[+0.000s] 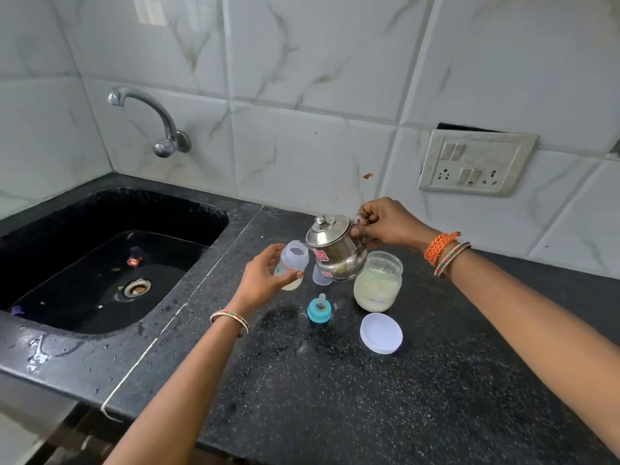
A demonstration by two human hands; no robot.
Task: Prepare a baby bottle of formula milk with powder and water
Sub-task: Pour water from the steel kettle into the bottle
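My left hand (260,280) grips a small clear baby bottle (292,261), open at the top and tilted slightly, with pale liquid at its bottom. My right hand (385,224) holds a small steel kettle (335,250) by its handle, tipped left so its spout touches the bottle's mouth. Behind the kettle stands an open glass jar of pale formula powder (378,283). The jar's white lid (381,333) lies flat in front of it. The teal nipple cap (319,308) stands on the counter between my arms. A clear small cup (318,276) is partly hidden under the kettle.
The black speckled counter (335,380) is wet in patches. A black sink (110,263) with standing water lies at the left, under a wall tap (151,119). A switch and socket plate (474,162) sits on the tiled wall at the right.
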